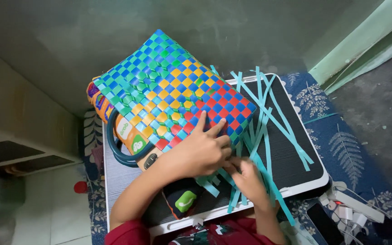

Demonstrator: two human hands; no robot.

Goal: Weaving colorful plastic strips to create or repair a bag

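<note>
Woven basket (173, 97) lies tilted on the dark worktop (296, 159), mid-weave at its lower edge. Left hand (200, 152) presses flat, fingers spread, on the weave; right hand (248, 177) pinches a teal strip (268, 136). Next, probably: thread it under, keep tension.

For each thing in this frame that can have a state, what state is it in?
Woven basket: lying tilted on the lap table, weave unfinished at the lower edge.
Teal strips: loose, fanned across the table.
Lap table: flat, bearing the basket.
Left hand: pressed on the basket, fingers spread.
Right hand: pinching strips by the basket's edge.
</note>
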